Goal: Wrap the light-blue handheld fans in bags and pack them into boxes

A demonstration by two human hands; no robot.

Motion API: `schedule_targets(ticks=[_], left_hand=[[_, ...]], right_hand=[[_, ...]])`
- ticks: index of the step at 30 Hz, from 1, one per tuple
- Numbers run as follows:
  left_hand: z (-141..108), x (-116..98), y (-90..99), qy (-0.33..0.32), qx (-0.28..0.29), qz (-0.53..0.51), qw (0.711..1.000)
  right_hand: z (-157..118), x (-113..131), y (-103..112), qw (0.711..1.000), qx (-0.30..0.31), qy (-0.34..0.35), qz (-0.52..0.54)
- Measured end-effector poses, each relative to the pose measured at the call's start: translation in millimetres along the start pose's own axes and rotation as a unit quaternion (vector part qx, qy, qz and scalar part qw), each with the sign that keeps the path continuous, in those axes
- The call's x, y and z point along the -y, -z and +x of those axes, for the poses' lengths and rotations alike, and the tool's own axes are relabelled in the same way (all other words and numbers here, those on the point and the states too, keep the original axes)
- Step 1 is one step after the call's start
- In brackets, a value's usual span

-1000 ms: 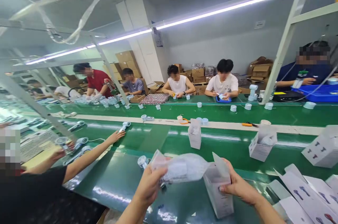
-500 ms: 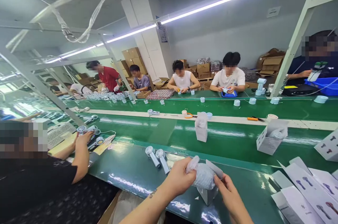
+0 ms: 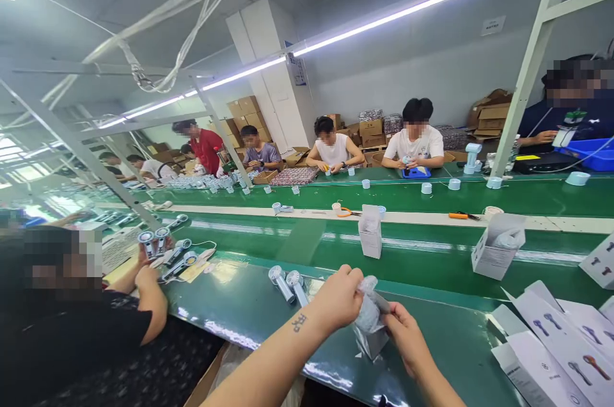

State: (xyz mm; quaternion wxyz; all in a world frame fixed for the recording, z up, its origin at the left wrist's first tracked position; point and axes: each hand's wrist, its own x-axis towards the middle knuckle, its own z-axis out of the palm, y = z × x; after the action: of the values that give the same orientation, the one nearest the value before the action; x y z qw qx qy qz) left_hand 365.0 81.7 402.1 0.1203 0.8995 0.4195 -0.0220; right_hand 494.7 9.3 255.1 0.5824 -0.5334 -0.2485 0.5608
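Observation:
A bubble-wrapped bundle point(image 3: 368, 316) sits partly inside a small white box point(image 3: 373, 344) with its flaps up, near the front edge of the green bench. My left hand point(image 3: 343, 295) is closed on the gathered top of the bubble wrap. Fingers of my right hand point(image 3: 401, 333) pinch the upper right side of the box, by a raised flap. What the wrap contains cannot be made out. Two light-blue handheld fans point(image 3: 282, 283) point(image 3: 298, 287) lie left of my hands, partly behind my left arm.
White printed cartons point(image 3: 551, 349) are piled at right. Open boxes with wrapped contents, one white box point(image 3: 370, 237) and another box point(image 3: 496, 250), stand on the green conveyor point(image 3: 422, 244). At left, a co-worker point(image 3: 81, 304) handles fans. More people sit across the line.
My left hand has turned over the top of the bubble wrap, and the bundle and box look tilted differently. The co-worker at left has raised fans upright. The whole view has shifted slightly.

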Motion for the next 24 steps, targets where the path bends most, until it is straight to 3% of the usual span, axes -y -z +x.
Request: schedule_targets(ticks=[3,5,9,12,18,21,24], left_hand=[[-3,-2,-8.3,-0.005,-0.005,0.015,1.0],[2,-3,-14.1,0.009,-0.014,0.01,1.0],[14,10,-21.0,0.105,-0.06,-0.009,0.993],[10,21,-23.2,0.164,-0.079,-0.018,0.983],[1,23,-25.6,0.192,-0.072,-0.028,0.978],[0,20,-25.9,0.204,-0.071,-0.029,0.976],[-5,16,-20.6,0.173,-0.07,-0.016,0.982]], right_hand=[[6,5,6,0.996,0.082,0.024,-0.008],[15,6,10,0.994,0.101,0.029,-0.013],[36,4,10,0.997,0.068,0.019,-0.029],[44,1,9,0.996,0.079,0.001,-0.04],[29,-17,7,0.993,0.079,0.048,-0.069],[20,-29,-1,0.974,0.097,0.093,-0.182],[23,-38,-7,0.959,0.088,0.079,-0.258]])
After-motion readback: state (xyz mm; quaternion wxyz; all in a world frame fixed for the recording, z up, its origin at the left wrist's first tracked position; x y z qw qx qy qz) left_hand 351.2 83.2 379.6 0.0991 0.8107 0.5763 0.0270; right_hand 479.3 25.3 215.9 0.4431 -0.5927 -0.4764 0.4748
